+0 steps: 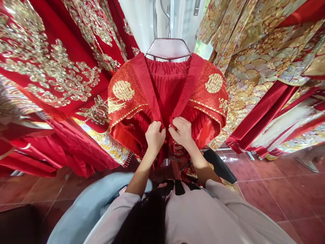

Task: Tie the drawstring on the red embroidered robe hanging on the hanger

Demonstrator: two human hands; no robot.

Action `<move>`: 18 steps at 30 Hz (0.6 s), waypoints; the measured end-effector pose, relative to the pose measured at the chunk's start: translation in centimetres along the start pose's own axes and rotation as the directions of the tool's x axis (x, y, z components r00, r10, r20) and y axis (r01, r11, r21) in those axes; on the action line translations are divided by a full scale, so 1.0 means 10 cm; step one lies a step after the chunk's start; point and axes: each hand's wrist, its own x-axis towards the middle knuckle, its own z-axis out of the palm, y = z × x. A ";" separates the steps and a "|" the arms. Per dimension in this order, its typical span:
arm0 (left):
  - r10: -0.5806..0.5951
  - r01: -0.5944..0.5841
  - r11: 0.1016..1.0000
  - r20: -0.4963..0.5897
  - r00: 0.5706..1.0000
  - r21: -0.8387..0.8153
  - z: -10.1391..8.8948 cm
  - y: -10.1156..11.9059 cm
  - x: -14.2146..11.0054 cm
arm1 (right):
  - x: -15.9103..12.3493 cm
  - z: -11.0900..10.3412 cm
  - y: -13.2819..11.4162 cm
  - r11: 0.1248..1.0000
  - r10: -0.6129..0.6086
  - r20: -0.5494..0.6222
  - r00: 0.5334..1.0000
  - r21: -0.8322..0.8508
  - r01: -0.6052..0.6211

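Observation:
A red costume robe [167,84] with gold round emblems and beaded trim on its shoulders hangs from a metal hanger [169,47]. My left hand [155,135] is closed on the robe's left front collar edge. On the opposite collar edge my right hand [181,130] is closed too, the cloth bunched in its fingers. Between the hands the collar makes a V, and pleated red cloth shows inside it. The robe's lower part is mostly hidden behind my hands and forearms.
Red garments with silver-gold beading [63,67] hang at the left. Gold scale-patterned garments [254,61] hang at the right. A white curtain [142,20] is behind the hanger. Reddish floor tiles [274,193] lie below. A dark flat object [219,166] is near my right forearm.

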 end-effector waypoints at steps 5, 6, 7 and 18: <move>0.035 -0.091 0.944 -0.181 0.983 -0.316 0.01 0.00 0.01 | -0.03 0.14 0.12 0.979 0.010 -0.087 0.996 0.202 0.008; 0.012 -0.086 0.933 -0.208 0.978 -0.350 0.01 -0.02 -0.04 | -0.03 0.14 0.14 0.975 0.024 -0.108 0.994 0.224 0.001; -0.028 -0.060 0.924 -0.224 0.974 -0.378 0.02 -0.04 -0.12 | -0.03 0.14 0.15 0.971 0.041 -0.126 0.991 0.239 -0.010; -0.344 0.458 0.806 0.332 0.878 -0.375 1.02 -0.77 -0.75 | -0.17 0.03 0.20 0.952 0.168 -0.201 0.965 0.288 -0.106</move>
